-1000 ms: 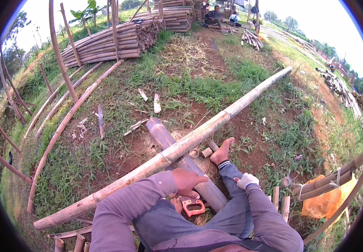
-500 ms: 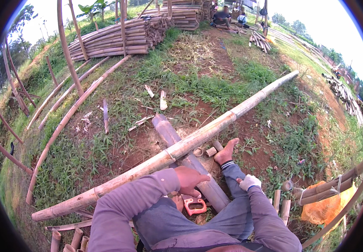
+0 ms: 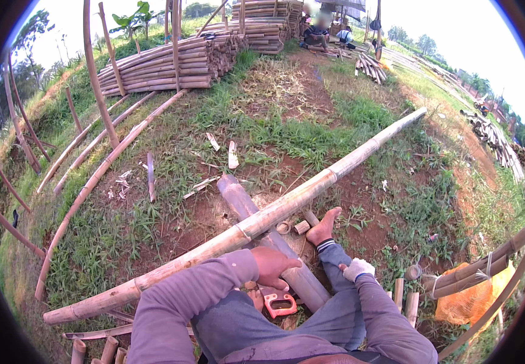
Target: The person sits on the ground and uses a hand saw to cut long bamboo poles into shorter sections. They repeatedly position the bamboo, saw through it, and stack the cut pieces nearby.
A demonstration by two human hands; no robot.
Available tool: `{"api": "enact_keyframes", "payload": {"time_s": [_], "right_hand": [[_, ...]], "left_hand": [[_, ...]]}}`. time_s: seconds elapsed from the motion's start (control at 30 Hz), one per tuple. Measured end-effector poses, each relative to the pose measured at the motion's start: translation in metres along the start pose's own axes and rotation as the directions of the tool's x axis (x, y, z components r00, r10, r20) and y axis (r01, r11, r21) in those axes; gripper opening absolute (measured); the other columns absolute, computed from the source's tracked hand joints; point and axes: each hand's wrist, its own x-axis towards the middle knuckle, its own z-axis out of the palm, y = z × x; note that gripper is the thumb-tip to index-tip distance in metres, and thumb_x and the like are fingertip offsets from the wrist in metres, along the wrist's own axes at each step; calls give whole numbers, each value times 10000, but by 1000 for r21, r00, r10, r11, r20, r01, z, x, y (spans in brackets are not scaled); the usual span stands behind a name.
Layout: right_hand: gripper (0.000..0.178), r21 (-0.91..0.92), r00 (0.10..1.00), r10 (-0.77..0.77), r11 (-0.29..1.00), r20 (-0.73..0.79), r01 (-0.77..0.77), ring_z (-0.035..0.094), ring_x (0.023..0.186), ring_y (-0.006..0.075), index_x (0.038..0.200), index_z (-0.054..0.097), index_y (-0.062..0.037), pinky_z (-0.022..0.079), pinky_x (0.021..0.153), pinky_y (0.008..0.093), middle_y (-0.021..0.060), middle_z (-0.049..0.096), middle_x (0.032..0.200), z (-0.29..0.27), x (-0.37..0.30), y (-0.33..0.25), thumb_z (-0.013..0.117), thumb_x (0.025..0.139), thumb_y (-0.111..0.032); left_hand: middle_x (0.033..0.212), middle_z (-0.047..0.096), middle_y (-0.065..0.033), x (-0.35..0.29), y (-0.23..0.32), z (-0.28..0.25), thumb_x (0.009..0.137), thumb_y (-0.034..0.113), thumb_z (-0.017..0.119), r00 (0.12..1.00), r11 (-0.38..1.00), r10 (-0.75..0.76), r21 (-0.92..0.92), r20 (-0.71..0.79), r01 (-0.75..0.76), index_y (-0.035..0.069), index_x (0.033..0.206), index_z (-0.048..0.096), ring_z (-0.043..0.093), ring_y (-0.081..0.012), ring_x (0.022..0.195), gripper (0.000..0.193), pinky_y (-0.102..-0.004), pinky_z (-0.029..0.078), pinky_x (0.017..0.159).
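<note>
My left hand [image 3: 273,267] is bare, with its fingers apart, over the near side of a thick bamboo piece [image 3: 236,197] that runs between my legs. Just below that hand lies a handsaw with an orange handle [image 3: 280,305]; its blade is mostly hidden. A long pale bamboo pole [image 3: 299,197] rests crosswise over the thick piece, slanting from near left to far right. On my right shin, my right hand [image 3: 357,269], in a white glove, is closed on the trouser leg [image 3: 333,262]. My bare right foot [image 3: 324,227] is beside short bamboo offcuts [image 3: 302,227].
Several cut bamboo pieces stand at the lower left [image 3: 108,350] and right [image 3: 411,306]. An orange net bag [image 3: 469,303] lies under tied poles [image 3: 469,276]. Far off are a bamboo stack [image 3: 159,67] and seated people [image 3: 317,37]. Splints [image 3: 233,155] litter the grass.
The view has shifted slightly, so the ground things sit a little lower and left. Both hands stay about where they were; the pole and saw look unmoved.
</note>
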Motion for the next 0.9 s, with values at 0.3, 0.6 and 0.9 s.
{"api": "enact_keyframes", "payload": {"time_s": [0.3, 0.6, 0.9], "right_hand": [[833, -7, 997, -34, 999, -64, 34, 700, 1337, 359, 1413, 730, -54, 570, 1094, 492, 199, 736, 1414, 5, 9, 4, 552, 1020, -766], [797, 16, 1000, -2, 1000, -30, 2, 689, 1353, 347, 1440, 710, -71, 558, 1107, 483, 179, 724, 1441, 2, -3, 6, 586, 1021, -738], [817, 20, 999, -6, 1000, -45, 7, 708, 1322, 355, 1404, 731, -55, 579, 1080, 492, 196, 737, 1410, 7, 5, 8, 596, 1006, -755]], "left_hand": [[1239, 749, -259, 1, -1, -1, 954, 505, 765, 1000, 999, 19, 42, -8, -18, 175, 1667, 412, 729, -471, 1133, 861, -553, 566, 991], [1323, 732, -241, 0, 12, -12, 945, 466, 779, 998, 999, -55, -2, 43, 55, 158, 1646, 450, 712, -441, 1219, 833, -549, 560, 1030], [1291, 736, -248, 2, 7, -9, 951, 474, 773, 999, 999, -37, 1, 22, 37, 158, 1650, 437, 716, -451, 1188, 838, -550, 564, 1007]]}}
